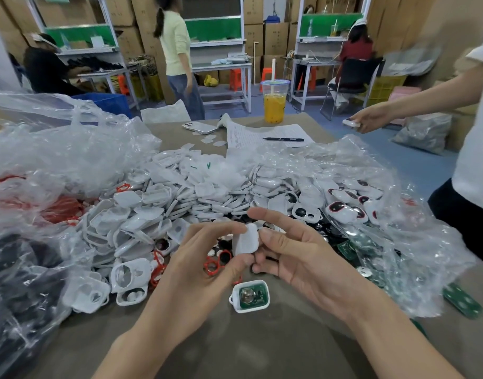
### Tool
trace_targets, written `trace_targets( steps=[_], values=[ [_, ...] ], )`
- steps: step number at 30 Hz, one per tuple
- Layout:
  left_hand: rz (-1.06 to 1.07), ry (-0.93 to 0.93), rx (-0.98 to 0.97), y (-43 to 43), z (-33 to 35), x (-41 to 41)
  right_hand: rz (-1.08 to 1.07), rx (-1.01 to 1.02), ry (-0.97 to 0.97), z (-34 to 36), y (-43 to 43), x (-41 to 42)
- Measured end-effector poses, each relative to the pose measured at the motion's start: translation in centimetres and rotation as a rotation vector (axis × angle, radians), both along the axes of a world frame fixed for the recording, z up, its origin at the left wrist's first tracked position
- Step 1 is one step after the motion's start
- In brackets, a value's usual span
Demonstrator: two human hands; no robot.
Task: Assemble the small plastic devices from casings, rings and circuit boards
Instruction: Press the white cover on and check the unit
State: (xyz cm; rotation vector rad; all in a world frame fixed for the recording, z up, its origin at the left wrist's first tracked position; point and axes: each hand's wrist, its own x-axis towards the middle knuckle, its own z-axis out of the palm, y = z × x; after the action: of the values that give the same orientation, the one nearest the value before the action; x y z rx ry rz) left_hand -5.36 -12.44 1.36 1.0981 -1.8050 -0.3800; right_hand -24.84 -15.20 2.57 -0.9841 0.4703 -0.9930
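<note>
A small white casing piece (246, 240) is pinched between my left hand (204, 258) and my right hand (292, 255), held above the table. Just below them on the brown table (262, 346) lies an open white casing with a green circuit board and a coin cell inside (250, 296). A large heap of white casings (180, 203) spreads behind my hands. Red rings (215, 262) lie under my left fingers, and more red rings (61, 207) sit in a bag at left. Loose green circuit boards (463, 300) rest at the right edge.
Crinkled clear plastic bags (57, 149) flank the heap on both sides. A phone (199, 127), a paper sheet with a pen (282, 139) and a cup of orange drink (274, 101) stand at the far end. Another person's hand (363, 120) holds a white part at right.
</note>
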Motion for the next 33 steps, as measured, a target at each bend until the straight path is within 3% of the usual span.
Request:
trace_targets(
  steps=[20, 30, 33],
  values=[
    [0.012, 0.052, 0.009, 0.0, -0.1, 0.1, -0.405, -0.329, 0.432, -0.9, -0.1, 1.0],
    [0.042, -0.018, -0.016, -0.3, -0.1, 0.2, -0.422, -0.421, 0.526, -1.2, -0.1, 0.7],
    [0.075, -0.067, -0.016, -0.7, -0.4, 0.6, -0.439, -0.474, 0.648, -1.4, -0.1, 0.5]
  ],
)
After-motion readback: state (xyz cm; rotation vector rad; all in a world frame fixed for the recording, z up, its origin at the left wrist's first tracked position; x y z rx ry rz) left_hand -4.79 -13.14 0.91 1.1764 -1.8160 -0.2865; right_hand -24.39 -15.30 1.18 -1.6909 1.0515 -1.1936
